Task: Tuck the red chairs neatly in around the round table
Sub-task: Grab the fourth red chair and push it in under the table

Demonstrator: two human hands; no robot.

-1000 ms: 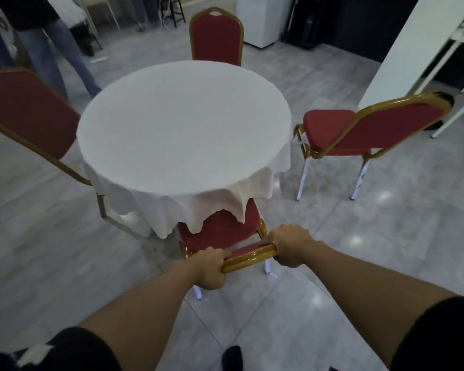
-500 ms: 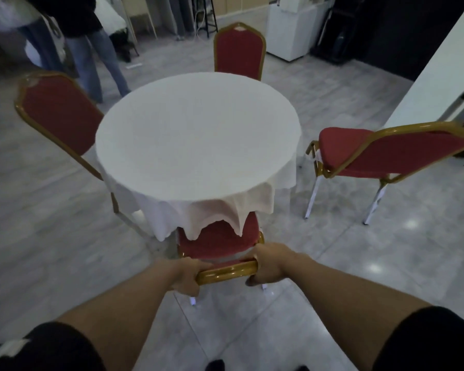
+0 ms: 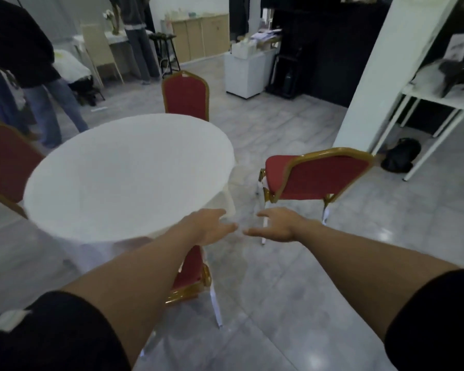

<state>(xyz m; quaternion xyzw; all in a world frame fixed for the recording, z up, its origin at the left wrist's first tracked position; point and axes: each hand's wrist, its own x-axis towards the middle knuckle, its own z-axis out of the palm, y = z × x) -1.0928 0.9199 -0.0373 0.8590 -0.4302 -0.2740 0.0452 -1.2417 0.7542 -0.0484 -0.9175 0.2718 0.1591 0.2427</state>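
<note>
Chairs (image 3: 316,178) ring the bench (image 3: 129,180), no writing readable; left hand (image 3: 209,226) and right hand (image 3: 275,224) hover spread, empty.

Both hands out in front, open, holding nothing: left hand (image 3: 208,226) w/ fingers (image 3: 227,227) spread over the near-right edge of the round table (image 3: 129,180); right hand (image 3: 275,224) just beside it, palm down, above the floor (image 3: 292,285). White cloth covers the table. Near chair (image 3: 192,274) tucked under, below the left forearm. Right chair (image 3: 316,175) stands apart from the table, back toward camera. Far chair (image 3: 186,96) close in; left chair (image 3: 7,162) at the frame edge. Person in jeans (image 3: 51,103) stands back left.
</note>
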